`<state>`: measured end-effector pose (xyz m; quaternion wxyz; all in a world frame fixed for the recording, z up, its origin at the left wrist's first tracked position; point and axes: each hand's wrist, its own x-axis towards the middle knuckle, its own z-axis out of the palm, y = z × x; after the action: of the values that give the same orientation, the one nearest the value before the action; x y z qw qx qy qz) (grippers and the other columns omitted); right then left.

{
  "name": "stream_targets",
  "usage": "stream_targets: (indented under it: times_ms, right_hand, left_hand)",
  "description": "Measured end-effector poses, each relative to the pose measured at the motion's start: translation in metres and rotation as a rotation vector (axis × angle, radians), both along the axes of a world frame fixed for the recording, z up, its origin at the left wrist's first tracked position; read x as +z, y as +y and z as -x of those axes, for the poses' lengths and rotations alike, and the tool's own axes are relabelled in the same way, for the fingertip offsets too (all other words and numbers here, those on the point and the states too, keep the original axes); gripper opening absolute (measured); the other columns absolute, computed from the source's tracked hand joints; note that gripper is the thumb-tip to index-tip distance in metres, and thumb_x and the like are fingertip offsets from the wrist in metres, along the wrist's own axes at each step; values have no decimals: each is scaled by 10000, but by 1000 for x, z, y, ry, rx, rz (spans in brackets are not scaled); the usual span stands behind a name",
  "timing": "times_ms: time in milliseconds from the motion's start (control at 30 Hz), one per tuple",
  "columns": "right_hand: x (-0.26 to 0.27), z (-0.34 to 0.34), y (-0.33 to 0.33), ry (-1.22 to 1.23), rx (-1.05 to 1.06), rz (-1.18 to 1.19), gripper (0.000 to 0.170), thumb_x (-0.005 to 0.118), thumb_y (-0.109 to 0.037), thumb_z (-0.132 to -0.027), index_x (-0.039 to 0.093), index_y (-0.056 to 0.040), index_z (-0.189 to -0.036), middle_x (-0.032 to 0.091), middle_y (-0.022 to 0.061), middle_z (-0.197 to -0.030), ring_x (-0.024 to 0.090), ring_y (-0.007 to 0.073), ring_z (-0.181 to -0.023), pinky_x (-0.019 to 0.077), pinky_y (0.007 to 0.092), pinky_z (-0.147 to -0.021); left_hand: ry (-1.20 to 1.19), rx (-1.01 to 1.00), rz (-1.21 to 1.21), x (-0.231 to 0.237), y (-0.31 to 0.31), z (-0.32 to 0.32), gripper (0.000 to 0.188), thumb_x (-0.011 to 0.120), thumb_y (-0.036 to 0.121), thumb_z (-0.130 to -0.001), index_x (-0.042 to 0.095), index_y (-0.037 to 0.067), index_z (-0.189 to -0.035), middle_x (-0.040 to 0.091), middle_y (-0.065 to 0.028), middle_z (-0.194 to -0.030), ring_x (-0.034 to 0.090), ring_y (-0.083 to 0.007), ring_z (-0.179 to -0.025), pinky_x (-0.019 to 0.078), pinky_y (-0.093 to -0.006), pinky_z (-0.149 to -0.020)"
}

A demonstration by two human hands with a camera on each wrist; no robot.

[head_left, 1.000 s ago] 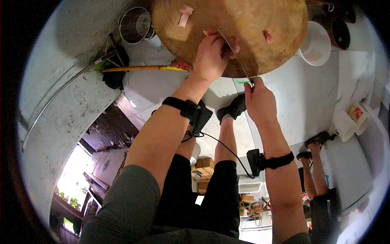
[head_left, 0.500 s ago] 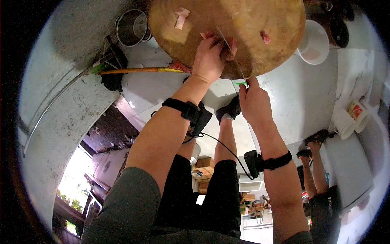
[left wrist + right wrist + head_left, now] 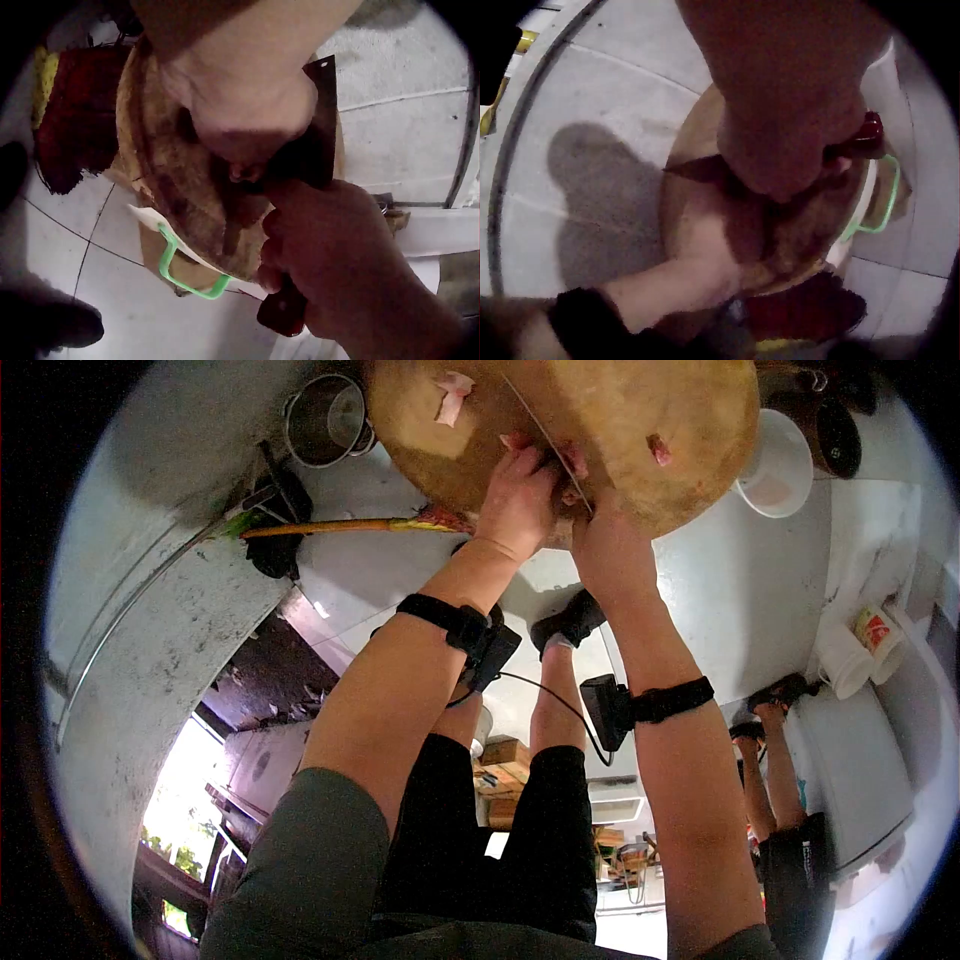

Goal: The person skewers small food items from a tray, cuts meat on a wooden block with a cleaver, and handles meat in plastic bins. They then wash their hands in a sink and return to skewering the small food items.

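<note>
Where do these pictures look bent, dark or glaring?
Head view: edges bow like a fisheye, glare whites out the opening at lower left; left wrist view: dim, the knife blade nearly black; right wrist view: murky, the right hand in shade, a shadow across the floor.

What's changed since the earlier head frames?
The right hand moved forward, away from the body, to the near edge of the board, carrying the knife with it; the tip now reaches farther across the board. Nothing visibly grabbed or let go. Same as before: left hand on the meat, pale scrap and red scrap lying apart.
</note>
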<state>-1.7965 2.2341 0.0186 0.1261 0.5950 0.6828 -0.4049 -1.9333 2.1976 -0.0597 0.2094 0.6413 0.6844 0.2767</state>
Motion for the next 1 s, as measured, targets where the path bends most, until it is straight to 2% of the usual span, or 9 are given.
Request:
stream_targets:
  times_ms: [100, 167, 233, 267, 367, 600, 833, 900, 1000]
  right_hand:
    - [-4, -4, -10, -5, -8, -59, 261, 493, -234, -904, 508, -12, -1042, 630, 290, -868, 599, 474, -846, 474, 544, -758]
    - [0, -13, -16, -14, -15, -101, 256, 491, -235, -908, 511, -21, -1049, 635, 285, -857, 606, 468, -832, 480, 539, -744]
    - [9, -26, -23, -101, -25, 62, 243, 489, -232, -919, 513, -42, -1069, 646, 265, -825, 614, 460, -796, 487, 535, -716]
    - [11, -32, -25, -158, 30, 86, 223, 494, -216, -924, 476, -23, -1034, 664, 231, -822, 655, 422, -780, 530, 503, -694]
    - [14, -46, -25, -167, 64, 71, 228, 487, -217, -930, 469, -26, -1053, 669, 224, -839, 659, 408, -779, 533, 493, -690]
    - [15, -63, -47, -173, 37, 84, 227, 480, -216, -941, 462, -34, -1076, 669, 222, -839, 655, 407, -799, 521, 494, -708]
    - [27, -83, -52, -252, 53, 118, 246, 483, -246, -954, 479, -27, -1065, 665, 218, -804, 662, 392, -778, 530, 473, -690]
    - [29, -93, -52, -226, 39, 91, 261, 495, -258, -952, 495, -18, -1055, 666, 215, -801, 665, 385, -769, 534, 466, -678]
    - [37, -98, -49, -202, -116, -39, 272, 538, -246, -937, 512, -4, -1057, 666, 206, -782, 668, 379, -744, 532, 462, -663]
  left_hand:
    - [-76, -11, 31, 10, 3, 0, 293, 667, 115, -750, 653, 84, -1042, 599, -178, -1126, 521, -388, -1110, 426, -446, -966]
    - [9, -1, -101, 13, 4, 0, 288, 635, 27, -697, 647, 71, -982, 572, -155, -1012, 534, -385, -987, 457, -442, -880]
    - [-5, 9, -83, 14, 3, 1, 278, 630, 22, -699, 644, 61, -974, 572, -158, -1007, 535, -383, -987, 456, -444, -880]
    - [-16, 14, -70, 14, 2, 1, 269, 624, 17, -700, 641, 51, -966, 573, -161, -1002, 535, -381, -986, 456, -447, -880]
    - [-65, -1, -51, 14, 1, 3, 312, 635, 21, -710, 626, 31, -1022, 581, -195, -1090, 519, -415, -1056, 431, -461, -942]
    - [-49, 48, 16, 15, -2, 3, 312, 645, 28, -716, 624, 29, -1027, 581, -190, -1075, 528, -407, -1038, 439, -450, -928]
    - [-53, 122, -9, 15, -4, 4, 257, 639, 106, -791, 628, 32, -1037, 602, -180, -1049, 547, -369, -1026, 450, -441, -908]
    - [-89, 126, 6, 14, -4, 7, 246, 634, 118, -804, 628, 34, -1036, 607, -180, -1040, 549, -364, -1024, 454, -440, -903]
    - [-52, 96, -16, 15, -10, 8, 237, 639, 118, -798, 628, 37, -1021, 610, -178, -1013, 557, -365, -1001, 460, -442, -890]
